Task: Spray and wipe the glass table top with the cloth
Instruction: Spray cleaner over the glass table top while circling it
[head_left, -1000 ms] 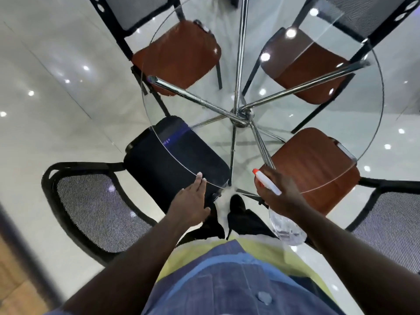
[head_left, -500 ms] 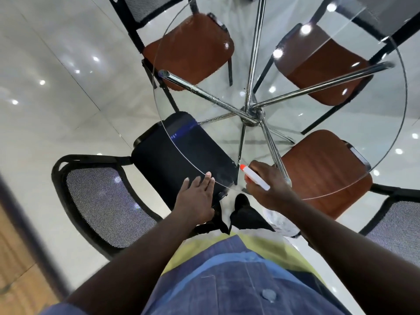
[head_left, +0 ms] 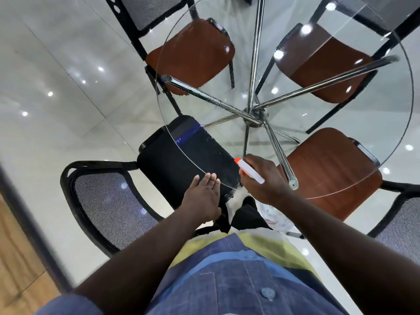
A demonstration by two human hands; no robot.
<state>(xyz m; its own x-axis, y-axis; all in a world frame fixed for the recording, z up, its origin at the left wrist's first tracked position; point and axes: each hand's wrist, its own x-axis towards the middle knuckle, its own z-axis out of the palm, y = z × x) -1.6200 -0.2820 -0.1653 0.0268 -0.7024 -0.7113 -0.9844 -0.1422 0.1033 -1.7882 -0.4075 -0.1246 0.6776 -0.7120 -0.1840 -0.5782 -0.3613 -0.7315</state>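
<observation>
Glass forms the round table top (head_left: 341, 137), which rests on crossed chrome legs (head_left: 256, 112) above a pale tiled floor (head_left: 56, 64). Fine droplets speckle the near left part of the glass. The right hand (head_left: 263, 178) is wrapped around a spray bottle (head_left: 250, 171) at the near edge of the table; the white head with its orange tip points left across the glass, and the clear body hangs below the hand. The left hand (head_left: 203, 196) lies flat with fingers straight and together, fingertips at the glass rim, holding nothing. No cloth can be made out. Under the table stand three brown-seated chairs (head_left: 193, 55) and one black-seated chair (head_left: 181, 160) on the near left, its mesh back (head_left: 109, 205) turned toward the person. A blue shirt (head_left: 227, 280) fills the bottom.
</observation>
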